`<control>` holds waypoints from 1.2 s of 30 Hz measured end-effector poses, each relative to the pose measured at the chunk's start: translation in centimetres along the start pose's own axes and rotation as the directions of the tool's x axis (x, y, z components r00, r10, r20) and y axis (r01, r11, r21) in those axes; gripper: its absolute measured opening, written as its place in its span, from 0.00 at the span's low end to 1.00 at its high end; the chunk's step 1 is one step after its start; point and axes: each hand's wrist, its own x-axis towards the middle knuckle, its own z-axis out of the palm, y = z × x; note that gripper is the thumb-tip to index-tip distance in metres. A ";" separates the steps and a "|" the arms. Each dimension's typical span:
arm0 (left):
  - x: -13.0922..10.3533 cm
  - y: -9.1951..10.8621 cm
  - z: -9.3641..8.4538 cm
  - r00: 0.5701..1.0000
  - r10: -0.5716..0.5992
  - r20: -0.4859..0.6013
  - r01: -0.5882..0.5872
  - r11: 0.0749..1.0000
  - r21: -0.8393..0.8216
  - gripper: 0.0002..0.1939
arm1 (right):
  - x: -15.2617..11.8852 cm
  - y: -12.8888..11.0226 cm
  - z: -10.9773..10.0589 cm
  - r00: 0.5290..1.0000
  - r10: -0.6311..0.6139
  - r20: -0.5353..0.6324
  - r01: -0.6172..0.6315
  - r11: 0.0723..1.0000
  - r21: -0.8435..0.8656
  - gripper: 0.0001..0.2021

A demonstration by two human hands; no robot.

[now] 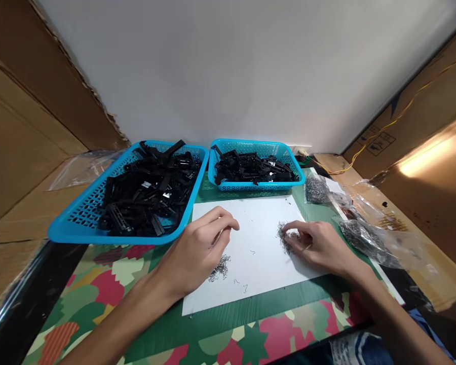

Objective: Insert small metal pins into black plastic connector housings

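Touching the tangled heap of small bent silvery wires (280, 233) on the flat white sheet (258, 274), the right hand (317, 246) (pinching or not, I can't tell; likewise the curled left hand (204, 249)) could snag interlocked extras.

Left grip (203, 247) curls loosely; right grip (319, 244) holds thumb near forefinger.
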 end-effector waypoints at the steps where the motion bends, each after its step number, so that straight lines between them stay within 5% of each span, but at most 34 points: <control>1: 0.0 0.2 -0.2 0.998 -0.013 0.062 0.011 1.000 0.028 0.13 | -0.1 0.0 0.0 1.000 -0.006 0.005 0.006 1.000 -0.008 0.13; 9: -0.3 1.7 -1.2 0.947 -0.203 0.250 0.181 0.977 0.108 0.07 | -0.7 1.0 0.1 0.999 -0.010 -0.052 0.009 1.000 -0.020 0.12; 14: -0.4 1.6 -2.0 0.912 -0.304 0.275 0.351 0.926 -0.140 0.12 | -0.1 -0.6 0.1 0.994 -0.079 -0.075 0.079 0.997 0.002 0.11; 17: 0.0 1.7 -2.0 0.947 -0.306 0.094 0.317 0.861 -0.398 0.11 | 0.3 -4.8 1.2 0.947 -0.320 0.006 0.320 0.946 -0.061 0.16; 20: 0.3 2.0 -1.7 0.941 -0.305 -0.144 0.171 0.798 -0.578 0.10 | 0.4 -8.8 2.7 0.788 -0.593 0.166 0.616 0.760 -0.206 0.20; 22: 0.3 2.1 -1.5 0.920 -0.310 -0.239 0.103 0.780 -0.617 0.10 | 0.4 -10.2 3.6 0.725 -0.648 0.233 0.688 0.680 -0.252 0.21; 29: 0.3 1.4 -1.6 0.861 -0.319 -0.397 0.020 0.800 -0.600 0.14 | 0.5 -9.6 4.2 0.735 -0.637 0.233 0.678 0.688 -0.257 0.31; 36: 0.2 1.7 -1.8 0.846 -0.273 -0.458 0.016 0.871 -0.491 0.14 | 1.0 -9.1 4.3 0.819 -0.563 0.114 0.573 0.812 -0.113 0.18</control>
